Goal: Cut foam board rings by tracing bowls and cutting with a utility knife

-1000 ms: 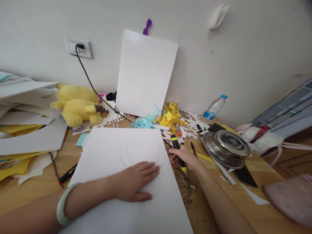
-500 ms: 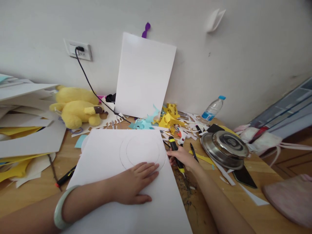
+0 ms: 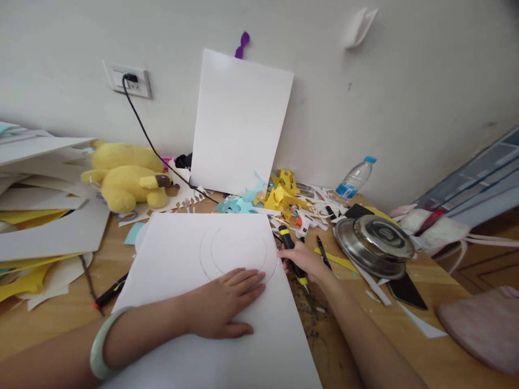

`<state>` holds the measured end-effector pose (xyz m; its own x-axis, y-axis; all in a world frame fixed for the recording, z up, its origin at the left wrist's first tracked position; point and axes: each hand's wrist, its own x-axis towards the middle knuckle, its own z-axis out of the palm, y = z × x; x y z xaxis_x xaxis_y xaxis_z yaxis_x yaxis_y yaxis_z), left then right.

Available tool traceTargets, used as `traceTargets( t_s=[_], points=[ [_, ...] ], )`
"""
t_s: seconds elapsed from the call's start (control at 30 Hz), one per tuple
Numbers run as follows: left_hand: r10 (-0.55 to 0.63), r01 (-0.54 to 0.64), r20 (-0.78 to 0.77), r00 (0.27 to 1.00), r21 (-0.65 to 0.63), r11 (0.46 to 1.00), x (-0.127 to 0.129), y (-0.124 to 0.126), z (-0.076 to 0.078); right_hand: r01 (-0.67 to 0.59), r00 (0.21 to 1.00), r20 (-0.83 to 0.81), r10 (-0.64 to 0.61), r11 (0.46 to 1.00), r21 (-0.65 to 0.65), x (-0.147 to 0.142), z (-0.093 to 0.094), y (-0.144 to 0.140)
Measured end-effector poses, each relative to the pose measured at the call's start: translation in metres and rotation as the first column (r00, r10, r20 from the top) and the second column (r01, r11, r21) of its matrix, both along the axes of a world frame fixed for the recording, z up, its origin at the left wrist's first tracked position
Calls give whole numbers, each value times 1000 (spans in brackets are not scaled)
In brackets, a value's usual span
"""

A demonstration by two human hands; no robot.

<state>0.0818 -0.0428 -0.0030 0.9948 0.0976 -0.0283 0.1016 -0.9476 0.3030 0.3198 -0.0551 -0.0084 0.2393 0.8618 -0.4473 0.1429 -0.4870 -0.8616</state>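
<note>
A large white board (image 3: 239,356) lies flat before me, marked with two pencil-like circles (image 3: 211,246), one inside the other. My left hand (image 3: 229,302) rests palm down on it, fingers stretched out, covering the lower part of the circles. At the board's right edge my right hand (image 3: 302,256) is closed around a black-and-yellow pen-shaped tool (image 3: 285,236). Its thin metal tip points down toward me, over the stained tabletop. Part of its handle is hidden by my fingers. A black pen (image 3: 323,252) lies just right of that hand.
Blue scraps (image 3: 239,204), yellow scraps (image 3: 281,195) and a white glue gun (image 3: 303,224) lie behind the board. Right stand a metal bowl (image 3: 375,246), upside down, and a water bottle (image 3: 354,181). Left are a yellow plush toy (image 3: 130,186) and stacked offcuts (image 3: 48,232). Another white board (image 3: 243,124) leans upright.
The view has shifted very slightly. Both hands, the board and the tool keep practically the same places.
</note>
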Motion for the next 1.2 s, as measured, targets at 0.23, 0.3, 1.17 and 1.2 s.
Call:
traceTargets(
  t_s=[0.23,0.3,1.17,1.2],
  points=[
    [49,-46,-33,998,99,994,-4,-12,9,-21,999,35,21,1000,-11,0,-1,-1],
    [49,-45,-28,998,124,991,-6,-12,11,-19,999,47,19,1000,-12,0,-1,-2],
    [40,-35,-39,998,127,991,-9,-10,10,-111,984,127,123,989,-94,-1,-2,-6],
    [32,-27,-45,998,106,994,-9,-10,8,-119,982,135,133,987,-106,-2,-1,-6]
  ],
)
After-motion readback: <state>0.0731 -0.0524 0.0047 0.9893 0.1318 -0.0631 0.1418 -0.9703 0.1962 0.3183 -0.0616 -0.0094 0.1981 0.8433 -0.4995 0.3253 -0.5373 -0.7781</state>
